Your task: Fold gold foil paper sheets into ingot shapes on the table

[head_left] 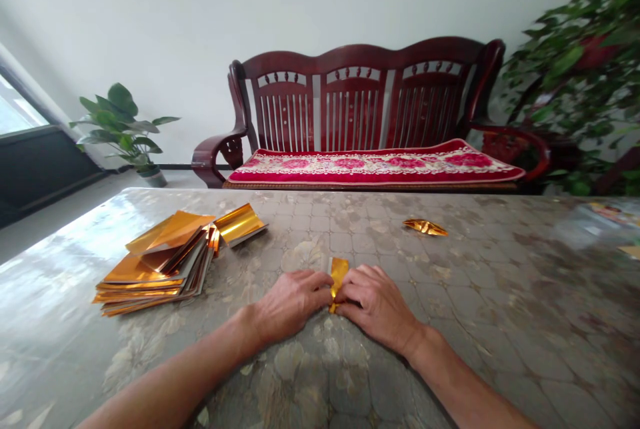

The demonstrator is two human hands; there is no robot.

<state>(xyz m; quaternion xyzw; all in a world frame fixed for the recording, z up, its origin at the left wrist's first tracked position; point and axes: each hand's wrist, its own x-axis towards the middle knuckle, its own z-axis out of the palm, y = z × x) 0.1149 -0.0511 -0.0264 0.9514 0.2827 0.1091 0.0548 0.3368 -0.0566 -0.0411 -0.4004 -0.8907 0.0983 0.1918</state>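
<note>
A narrow folded strip of gold foil paper (339, 277) stands between my two hands at the table's near middle. My left hand (290, 305) pinches its left side, fingers curled together. My right hand (377, 305) presses against its right side, fingers closed on the paper. A stack of gold foil sheets (155, 265) lies to the left of my left hand, fanned out, with one loose folded sheet (240, 223) beside it. A finished small folded gold piece (425, 227) lies farther back on the right.
The table (450, 322) has a grey patterned glossy cover. Behind it stands a dark red wooden bench (360, 115) with a red cushion. Potted plants stand at far left (123, 129) and right (580, 82).
</note>
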